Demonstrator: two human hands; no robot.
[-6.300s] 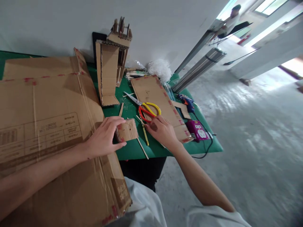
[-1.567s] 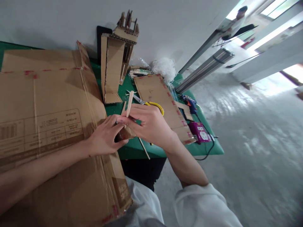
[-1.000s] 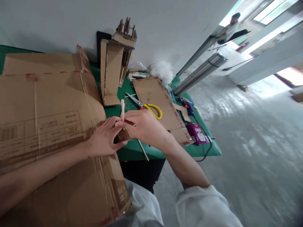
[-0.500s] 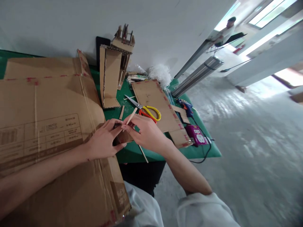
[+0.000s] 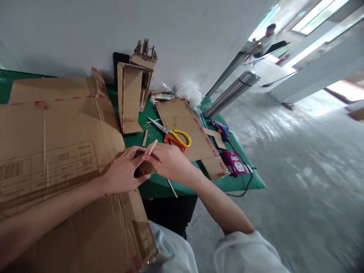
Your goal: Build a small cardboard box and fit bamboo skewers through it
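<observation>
Between the thumb and fingers of my right hand [image 5: 170, 161] is a thin wooden stick [image 5: 152, 147], its upper end tilted to the right. My left hand [image 5: 123, 170] is curled around a small brown cardboard piece [image 5: 148, 167], mostly hidden by both hands. The lower end of the stick meets this piece behind my fingers; I cannot see the joint. Just beyond my right hand lie scissors [image 5: 170, 133] with yellow and red handles. A second thin stick [image 5: 171, 188] rests near the table's front edge.
A big flattened cardboard box [image 5: 57, 125] covers the left side. Behind stands a cardboard structure [image 5: 132, 94]. On the green table [image 5: 244, 178] to the right are a cardboard sheet [image 5: 184, 125], a blue glue gun [image 5: 223, 131], a purple box [image 5: 234, 162] and a cable. A person [image 5: 265, 41] sits far off.
My right hand has moved slightly down and left, bringing the stick lower against the cardboard piece. The whole view has shifted a little with my head.
</observation>
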